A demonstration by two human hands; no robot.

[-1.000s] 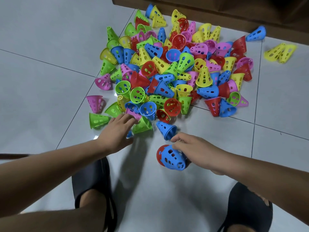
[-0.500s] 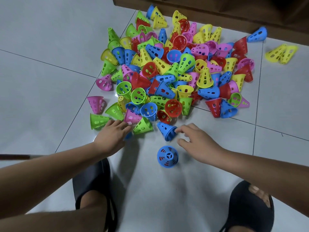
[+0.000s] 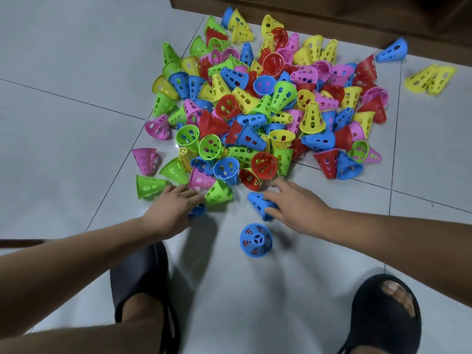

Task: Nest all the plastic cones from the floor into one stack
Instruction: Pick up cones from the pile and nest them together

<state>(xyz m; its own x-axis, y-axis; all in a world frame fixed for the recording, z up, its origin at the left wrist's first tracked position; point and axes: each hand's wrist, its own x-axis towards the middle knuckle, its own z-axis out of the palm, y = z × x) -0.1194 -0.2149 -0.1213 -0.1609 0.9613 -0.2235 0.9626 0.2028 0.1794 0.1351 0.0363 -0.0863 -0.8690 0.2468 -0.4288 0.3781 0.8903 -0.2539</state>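
right hand [image 3: 293,208] on lying blue cone [image 3: 258,203] | upright stack [image 3: 256,240] just below

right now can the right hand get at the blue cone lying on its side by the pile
Probably yes: the right hand already rests against the blue cone, nothing lying between them, with bare floor around it.

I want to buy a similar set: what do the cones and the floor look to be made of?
The cones look like thin moulded plastic, smooth and slightly glossy: bright solid colours, punched oval holes, thin rims. The floor appears to be glazed ceramic or porcelain tile: large pale squares, dark grout lines, soft reflections.
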